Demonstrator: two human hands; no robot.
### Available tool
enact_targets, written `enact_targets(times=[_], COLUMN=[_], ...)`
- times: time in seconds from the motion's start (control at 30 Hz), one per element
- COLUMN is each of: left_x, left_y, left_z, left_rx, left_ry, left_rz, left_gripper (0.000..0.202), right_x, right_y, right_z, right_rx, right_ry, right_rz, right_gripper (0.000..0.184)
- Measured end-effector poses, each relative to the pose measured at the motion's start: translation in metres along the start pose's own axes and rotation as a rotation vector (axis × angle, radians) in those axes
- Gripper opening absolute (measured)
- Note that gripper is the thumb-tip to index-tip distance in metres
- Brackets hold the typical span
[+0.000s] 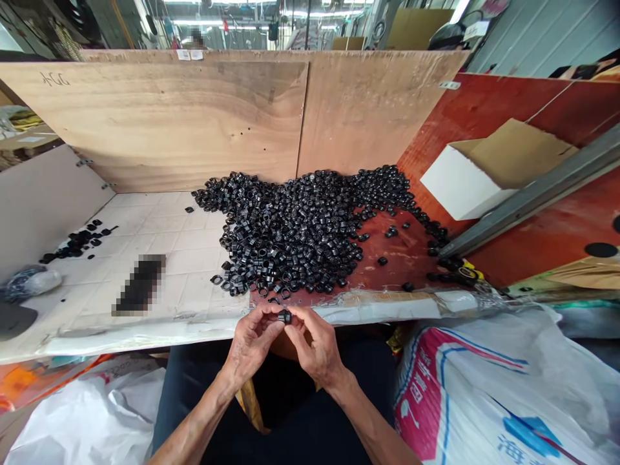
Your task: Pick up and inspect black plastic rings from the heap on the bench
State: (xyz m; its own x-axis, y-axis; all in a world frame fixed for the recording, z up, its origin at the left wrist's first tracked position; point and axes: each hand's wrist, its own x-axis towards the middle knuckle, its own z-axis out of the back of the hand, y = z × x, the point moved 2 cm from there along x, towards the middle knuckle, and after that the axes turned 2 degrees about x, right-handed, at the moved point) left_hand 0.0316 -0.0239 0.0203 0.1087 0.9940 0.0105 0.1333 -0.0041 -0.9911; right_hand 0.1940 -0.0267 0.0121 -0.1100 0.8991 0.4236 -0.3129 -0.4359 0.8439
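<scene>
The fingers of the left hand (252, 342) and right hand (316, 345) grip a small black ring-shaped part (285, 316) between them, near the heap of similar parts (285, 239) on the desk (194, 258).

Plywood boards (194, 116) stand at 12 o'clock, with a red-faced panel (484, 110) at 2 o'clock. Beyond them, a ribbed grey metal wall (542, 32) rises at 1 o'clock, fluorescent ceiling lights (217, 21) glow at 12, and a white woven sack (498, 387) slumps at 4.
</scene>
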Motion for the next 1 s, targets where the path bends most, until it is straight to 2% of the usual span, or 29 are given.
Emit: enact_targets(times=[0.33, 0.47, 0.6, 0.7, 0.8, 0.93, 1.0], left_x=[-0.008, -0.012, -0.015, -0.017, -0.019, -0.022, -0.025], left_y=[-0.001, 0.001, 0.007, 0.010, 0.009, 0.005, 0.004], left_z=[0.002, 0.003, 0.005, 0.006, 0.006, 0.006, 0.007], left_rx=[0.010, -0.014, -0.054, -0.064, -0.095, -0.124, -0.087], left_ry=[-0.010, 0.015, 0.026, 0.033, 0.022, 0.044, 0.065], left_rz=[0.069, 0.093, 0.122, 0.132, 0.156, 0.198, 0.200], left_gripper=[0.030, 0.027, 0.026, 0.028, 0.033, 0.036, 0.034], right_x=[-0.004, -0.004, -0.005, -0.007, -0.009, -0.014, -0.017], right_y=[0.002, 0.006, 0.006, 0.008, 0.008, 0.009, 0.007], right_z=[0.001, 0.002, 0.000, 0.000, 0.003, 0.001, -0.002], right_rx=[-0.003, 0.028, 0.022, 0.037, 0.039, 0.080, 0.105], right_ry=[0.005, 0.035, 0.019, 0.053, 0.028, 0.075, 0.078], right_rz=[-0.064, -0.004, -0.040, -0.002, -0.026, 0.025, -0.081], right_gripper=[0.020, 0.017, 0.015, 0.015, 0.012, 0.016, 0.011])
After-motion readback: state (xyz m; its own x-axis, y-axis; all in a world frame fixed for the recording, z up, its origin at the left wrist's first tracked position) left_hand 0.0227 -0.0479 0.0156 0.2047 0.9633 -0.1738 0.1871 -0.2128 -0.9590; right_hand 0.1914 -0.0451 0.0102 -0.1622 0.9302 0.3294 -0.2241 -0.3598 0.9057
